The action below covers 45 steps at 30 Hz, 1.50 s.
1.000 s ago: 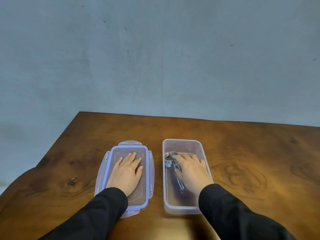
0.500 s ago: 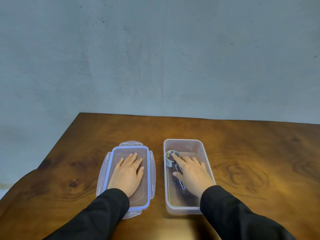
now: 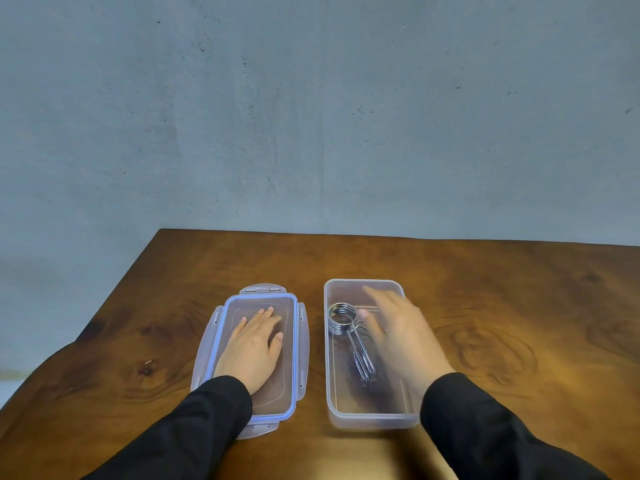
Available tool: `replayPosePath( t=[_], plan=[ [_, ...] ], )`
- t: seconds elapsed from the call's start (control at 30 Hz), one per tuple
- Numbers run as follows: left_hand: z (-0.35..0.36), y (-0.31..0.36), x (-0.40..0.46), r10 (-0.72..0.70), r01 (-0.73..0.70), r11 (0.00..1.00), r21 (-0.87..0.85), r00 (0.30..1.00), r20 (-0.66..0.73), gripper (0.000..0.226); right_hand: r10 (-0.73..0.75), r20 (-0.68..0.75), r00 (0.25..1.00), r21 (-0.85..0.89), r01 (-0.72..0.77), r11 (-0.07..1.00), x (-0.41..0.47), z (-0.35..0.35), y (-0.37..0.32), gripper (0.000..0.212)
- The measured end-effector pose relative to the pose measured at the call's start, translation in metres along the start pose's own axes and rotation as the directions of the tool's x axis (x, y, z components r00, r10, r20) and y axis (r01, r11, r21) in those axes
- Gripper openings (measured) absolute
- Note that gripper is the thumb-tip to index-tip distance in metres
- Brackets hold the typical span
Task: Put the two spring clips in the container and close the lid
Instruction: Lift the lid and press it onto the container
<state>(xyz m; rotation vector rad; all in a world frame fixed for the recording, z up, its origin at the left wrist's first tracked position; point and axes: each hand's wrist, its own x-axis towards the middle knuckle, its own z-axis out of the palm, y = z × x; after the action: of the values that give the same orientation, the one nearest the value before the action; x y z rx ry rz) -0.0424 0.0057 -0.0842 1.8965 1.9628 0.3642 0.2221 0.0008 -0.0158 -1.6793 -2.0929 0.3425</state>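
A clear plastic container (image 3: pixel 367 419) stands on the wooden table, a little right of centre. Inside it lies a metal spring clip (image 3: pixel 344 323), coil at the far end and handles (image 3: pixel 363 362) pointing toward me; I cannot tell one clip from two. My right hand (image 3: pixel 398 330) hovers blurred over the container's right half, fingers spread, holding nothing. The clear lid with a blue seal (image 3: pixel 294 358) lies flat to the left of the container. My left hand (image 3: pixel 254 344) rests palm down on the lid, fingers apart.
The brown wooden table (image 3: pixel 519 306) stretches far to the right and back to a grey wall (image 3: pixel 311 116). Its left edge (image 3: pixel 114 299) runs diagonally close to the lid.
My right hand has lifted off the spring clip and shifted right and away inside the container, uncovering the clip's handles. The left hand stays on the lid.
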Motion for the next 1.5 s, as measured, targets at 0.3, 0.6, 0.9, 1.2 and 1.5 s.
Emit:
replayPosePath(
  t=[0.3,0.6,0.9,1.2,1.5],
  plan=[
    [-0.011,0.05,-0.018,0.035,-0.025,0.988,0.156,0.997,-0.066,0.032,0.261,-0.019,0.965,0.184,-0.253,0.95,-0.026,-0.012,0.049,0.05],
    [0.012,0.069,-0.015,0.016,0.024,0.907,0.421,0.996,-0.091,0.033,0.284,0.034,0.958,0.265,-0.283,0.922,-0.029,-0.014,0.048,0.041],
    [-0.053,0.072,0.006,-0.021,0.055,0.979,0.195,0.985,-0.174,0.02,0.3,0.058,0.952,0.261,-0.305,0.916,-0.029,-0.016,0.045,0.043],
    [-0.178,0.097,-0.015,-0.123,-0.168,0.846,-0.506,0.862,-0.491,0.034,0.208,-0.213,0.955,0.334,-0.128,0.934,-0.022,-0.04,0.037,0.048],
    [-0.129,0.154,-0.046,-0.153,-0.098,0.045,-0.994,0.983,-0.104,0.016,0.252,0.281,0.926,0.895,-0.348,0.279,-0.021,-0.09,0.013,0.032]
  ],
)
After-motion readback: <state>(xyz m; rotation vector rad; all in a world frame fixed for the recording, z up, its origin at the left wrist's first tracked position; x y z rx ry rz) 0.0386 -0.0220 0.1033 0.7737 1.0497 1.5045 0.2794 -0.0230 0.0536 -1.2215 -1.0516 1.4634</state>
